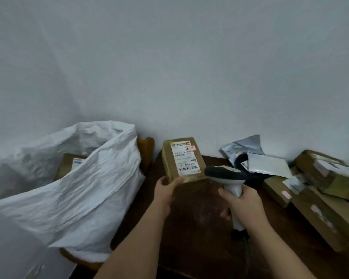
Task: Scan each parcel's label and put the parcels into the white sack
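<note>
Hands occupied the near foreground above a dark wooden table [193, 228]. The right hand [242, 206] had its grip closed around the handle of a grey barcode scanner [226, 176], fingers curled about the stem, with the scanner's dark head tilted forward toward the parcel [181, 158]. The left hand [165, 188] gripped that parcel by its lower left corner, thumb on the front face and fingers hidden behind, and held it tipped up so that its label [184, 159] faced the camera.

Scanning appeared to be the step in hand. To do it well, the barcode near the label's lower edge should be kept square to the scanner head and clear of the thumb, and the parcel held steady until the reading registers; only then should it go left into the sack.

The parcel was a brown cardboard box wrapped in glossy tape, bearing a white printed label with a small red-bordered sticker at its upper right.

Farther left, the white sack [69, 188] stood open and slumped, with one brown parcel [71, 166] already visible inside. At far right, more brown boxes [320, 188] and grey mailer bags [256, 158] lay heaped on the table against the pale wall.
</note>
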